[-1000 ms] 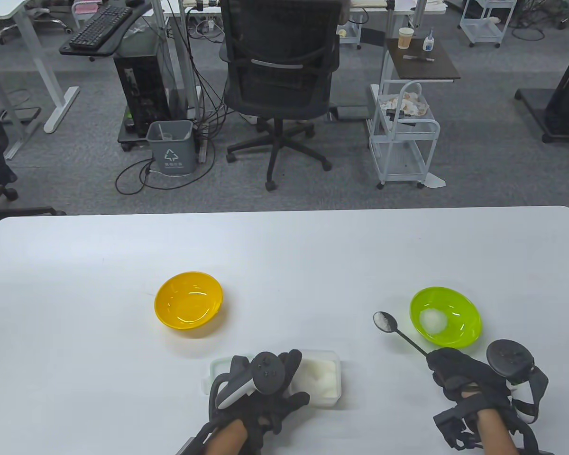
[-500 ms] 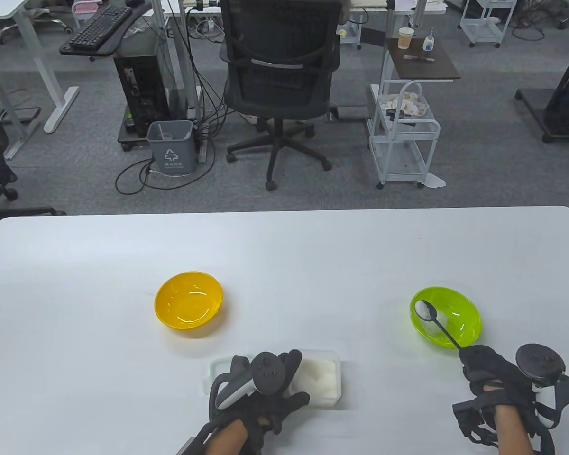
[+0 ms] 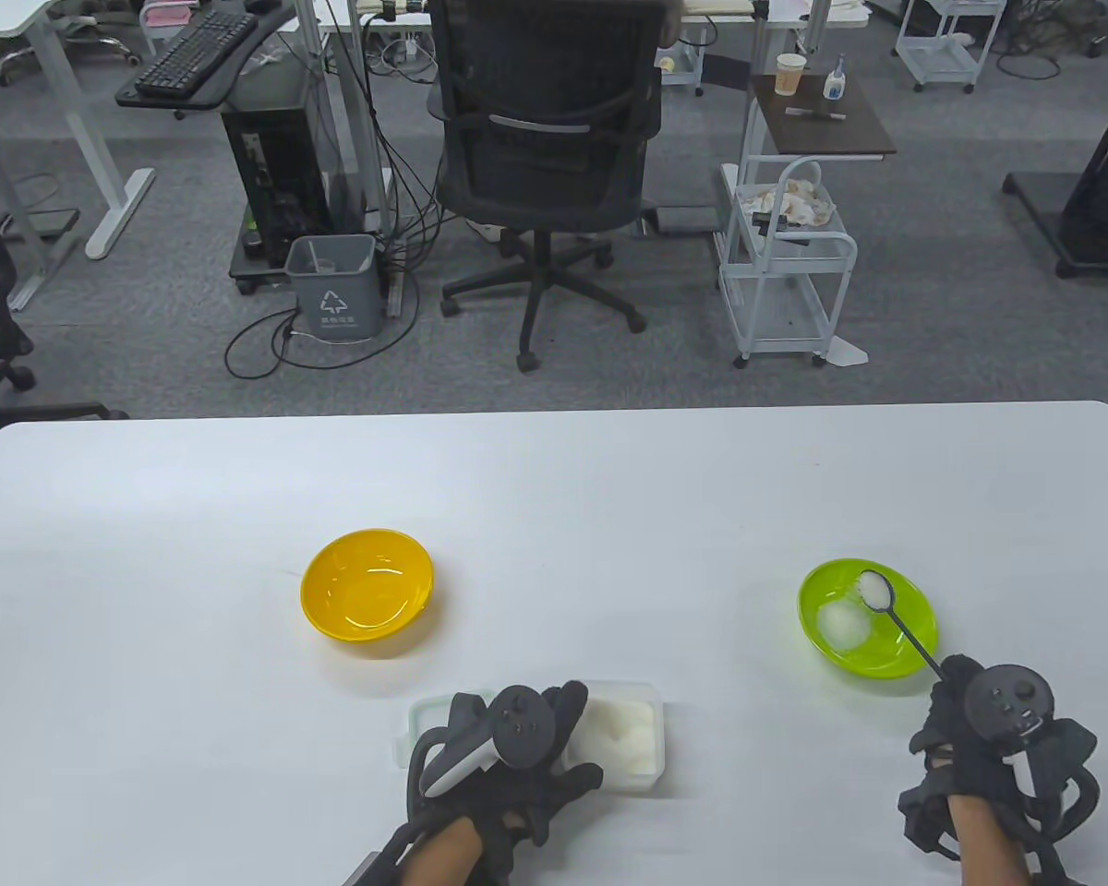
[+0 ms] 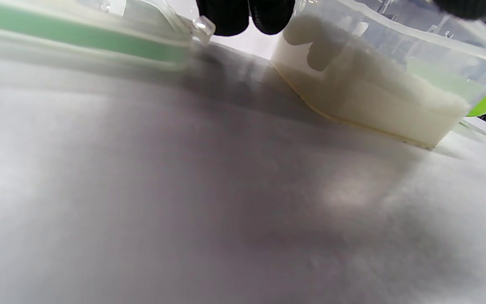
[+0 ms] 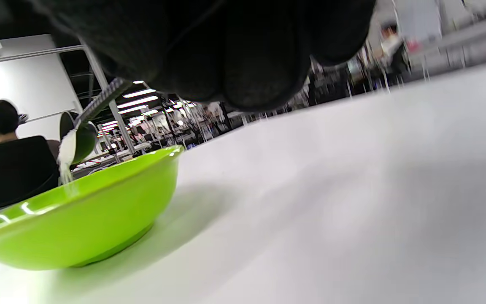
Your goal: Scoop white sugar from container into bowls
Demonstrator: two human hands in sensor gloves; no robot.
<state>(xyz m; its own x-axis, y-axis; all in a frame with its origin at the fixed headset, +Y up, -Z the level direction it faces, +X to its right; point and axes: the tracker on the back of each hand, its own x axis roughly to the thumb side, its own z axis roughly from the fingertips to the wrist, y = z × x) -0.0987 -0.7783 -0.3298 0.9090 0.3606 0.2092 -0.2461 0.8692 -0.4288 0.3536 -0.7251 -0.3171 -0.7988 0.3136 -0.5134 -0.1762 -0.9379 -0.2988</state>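
A clear plastic container of white sugar stands at the near middle of the table; it shows in the left wrist view too. My left hand rests on its left part, fingers at its rim. My right hand grips a black spoon by the handle. The spoon's bowl is over the green bowl, tilted, and sugar falls from it in the right wrist view. A heap of sugar lies in the green bowl. The yellow bowl holds no visible sugar.
The container's lid with a green seal lies to the left of the container under my left hand. The white table ends at a far edge, with an office chair and a cart beyond.
My right hand has moved right and a little nearer, carrying the loaded spoon from left of the green bowl to over its middle and tilting it. The left hand has not moved.
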